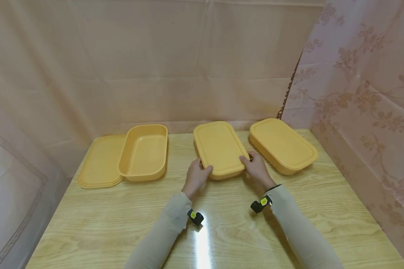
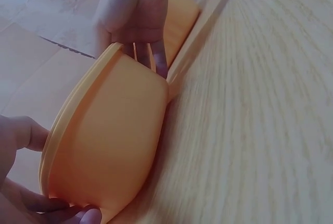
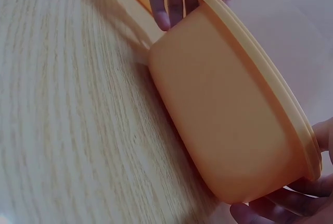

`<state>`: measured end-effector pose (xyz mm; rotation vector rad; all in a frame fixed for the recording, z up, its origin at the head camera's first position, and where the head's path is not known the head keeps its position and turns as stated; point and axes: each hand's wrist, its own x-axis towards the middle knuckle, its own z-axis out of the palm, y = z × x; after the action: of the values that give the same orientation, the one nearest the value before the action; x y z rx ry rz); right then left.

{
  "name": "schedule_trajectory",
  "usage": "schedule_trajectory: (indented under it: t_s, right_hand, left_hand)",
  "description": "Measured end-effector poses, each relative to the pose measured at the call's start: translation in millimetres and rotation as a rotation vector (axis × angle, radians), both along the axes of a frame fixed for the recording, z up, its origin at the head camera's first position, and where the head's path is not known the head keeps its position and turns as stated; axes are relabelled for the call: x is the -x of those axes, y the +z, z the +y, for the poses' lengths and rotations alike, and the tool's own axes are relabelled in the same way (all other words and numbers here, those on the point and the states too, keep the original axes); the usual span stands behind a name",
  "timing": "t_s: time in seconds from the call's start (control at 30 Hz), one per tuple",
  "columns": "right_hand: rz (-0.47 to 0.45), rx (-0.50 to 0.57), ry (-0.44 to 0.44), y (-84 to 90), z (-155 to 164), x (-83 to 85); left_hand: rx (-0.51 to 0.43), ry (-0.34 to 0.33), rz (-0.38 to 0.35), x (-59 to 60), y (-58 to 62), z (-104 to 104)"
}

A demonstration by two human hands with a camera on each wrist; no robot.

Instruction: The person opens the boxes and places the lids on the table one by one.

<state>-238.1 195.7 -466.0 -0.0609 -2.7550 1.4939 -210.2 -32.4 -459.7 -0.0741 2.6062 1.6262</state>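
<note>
A yellow food container point(image 1: 220, 147) with its lid on sits at the back middle of the table, between both hands. My left hand point(image 1: 196, 176) grips its near left corner, thumb on the lid's edge and fingers against the side wall. At the near right corner my right hand point(image 1: 257, 170) holds it the same way, thumb on top. Both wrist views show the container's smooth near wall point(image 2: 112, 130) and the lid's rim point(image 3: 260, 73) seated along its top. In the right wrist view, the fingertips point(image 3: 270, 211) curl beneath the rim, low on the wall.
To the right stands a second lidded yellow container point(image 1: 282, 145). An open yellow container point(image 1: 144, 153) is on the left, overlapping a stack of flat yellow lids point(image 1: 101, 162). Beige curtain point(image 1: 175, 67) hangs behind the wooden table point(image 1: 121, 224); pinkish floral cloth point(image 1: 363, 112) hangs at the right.
</note>
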Motion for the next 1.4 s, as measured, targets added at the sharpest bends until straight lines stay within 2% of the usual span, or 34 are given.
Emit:
schedule_trajectory:
  t_s: [0.3, 0.57, 0.87, 1.1, 1.27, 1.4]
  right_hand:
    - [-0.010, 0.003, 0.009, 3.4, 0.2, -7.8]
    - [-0.037, 0.082, 0.011, 6.5, -0.2, -10.4]
    - [-0.029, 0.088, -0.002, 6.6, 1.8, -13.0]
    - [-0.041, 0.098, -0.048, 7.0, 2.8, -13.1]
    - [-0.028, 0.065, -0.045, 5.6, 4.5, -12.2]
    - [-0.040, 0.088, -0.049, 4.0, 6.0, -12.2]
  left_hand:
    - [-0.005, -0.019, -0.012, 3.2, 2.3, -1.1]
    - [0.005, -0.021, -0.023, 7.6, 3.0, -0.8]
    - [-0.020, -0.019, -0.035, 12.9, 3.1, 3.2]
    - [-0.044, -0.021, -0.031, 16.6, 6.7, 7.4]
    - [-0.046, -0.017, -0.047, 19.2, 6.9, 8.4]
    - [-0.052, -0.017, -0.060, 20.8, 5.6, 10.3]
